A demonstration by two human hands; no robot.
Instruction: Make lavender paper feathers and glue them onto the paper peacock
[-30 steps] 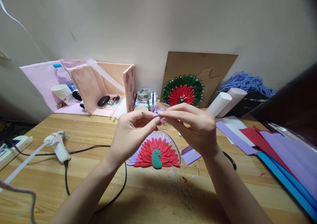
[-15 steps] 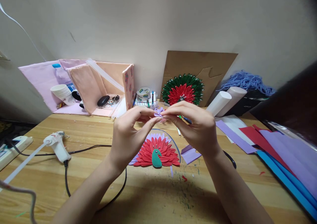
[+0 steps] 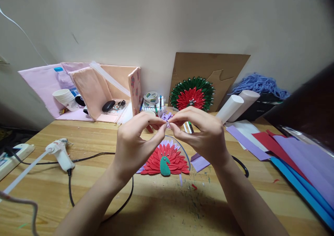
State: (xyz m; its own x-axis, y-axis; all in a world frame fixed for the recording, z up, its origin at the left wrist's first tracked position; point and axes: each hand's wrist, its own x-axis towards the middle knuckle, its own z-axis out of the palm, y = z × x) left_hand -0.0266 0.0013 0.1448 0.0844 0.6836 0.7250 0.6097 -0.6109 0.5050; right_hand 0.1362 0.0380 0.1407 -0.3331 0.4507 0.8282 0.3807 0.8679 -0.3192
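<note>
Head view: a purple scrap [image 3: 167,122], mostly hidden, was up above the table [image 3: 156,204], pinched between the left hand [image 3: 137,137] and right hand [image 3: 202,133], each thumb and forefinger closed on it. Below lay the peacock [image 3: 165,164], a purple sheet [image 3: 199,163] just right of it, the glue gun [image 3: 61,154] well to its left.

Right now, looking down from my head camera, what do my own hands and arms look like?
Your left hand and right hand are bare, without gloves. The left forearm and right forearm are uncovered too, with no sleeve, watch or bracelet in view. I see no rings.
</note>
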